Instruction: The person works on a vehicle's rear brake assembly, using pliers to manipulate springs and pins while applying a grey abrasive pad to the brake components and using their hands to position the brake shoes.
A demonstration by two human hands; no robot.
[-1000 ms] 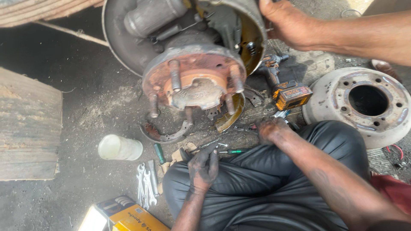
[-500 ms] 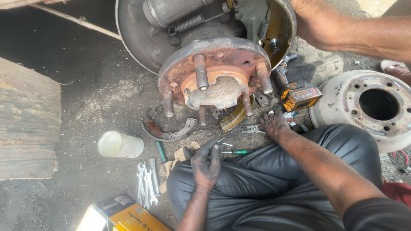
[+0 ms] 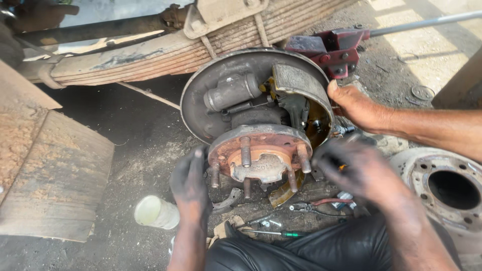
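Bare, oil-darkened ground [image 3: 125, 145] strewn with grit forms the floor of an open-air repair spot, deep in shadow beneath a vehicle. Strong sunlight falls across the upper right, brightening pale concrete [image 3: 427, 55] there. A rusted leaf spring pack [image 3: 150, 50] runs overhead from left to right. A weathered wooden block [image 3: 55, 185] stands at the left, and a red jack [image 3: 331, 47] with a long metal handle rests on the sunlit ground.

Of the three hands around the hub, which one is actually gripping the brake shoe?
The co-worker's hand, reaching in from the right, grips the brake shoe. The grease-blackened left hand and right hand flank the hub.
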